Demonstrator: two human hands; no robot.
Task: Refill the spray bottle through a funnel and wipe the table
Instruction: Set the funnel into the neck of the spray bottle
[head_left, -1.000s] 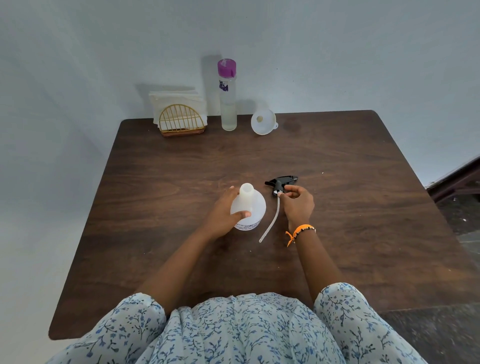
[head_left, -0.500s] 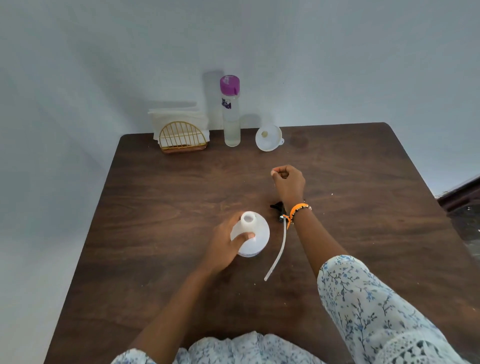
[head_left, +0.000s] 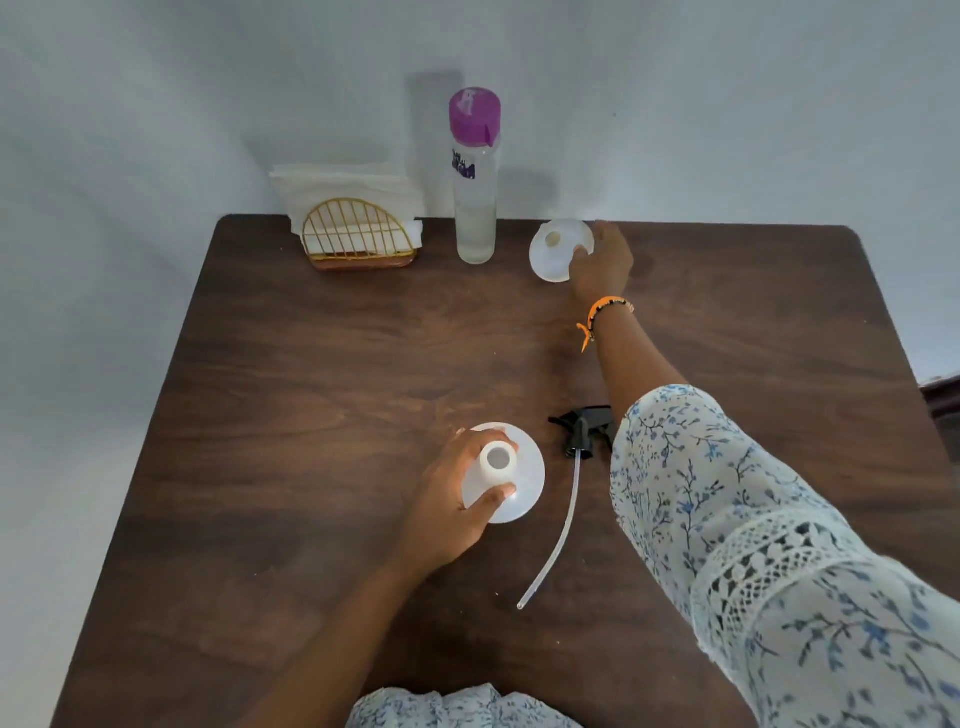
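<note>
The white spray bottle (head_left: 522, 486) stands uncapped near the middle of the dark wooden table (head_left: 311, 389), and my left hand (head_left: 452, 499) grips its neck. Its black spray head (head_left: 582, 431) with a long clear tube lies flat just right of the bottle. My right hand (head_left: 602, 265) is stretched to the far edge, its fingers closed on the rim of the white funnel (head_left: 553, 252), which lies on its side. A tall clear bottle with a purple cap (head_left: 474, 176) stands left of the funnel.
A gold wire holder with white napkins (head_left: 353, 223) sits at the far left corner against the pale wall. My flowered sleeve covers the table's near right part.
My right hand left the spray head on the table and reached forward to the funnel at the far edge. The left hand stayed on the bottle.
</note>
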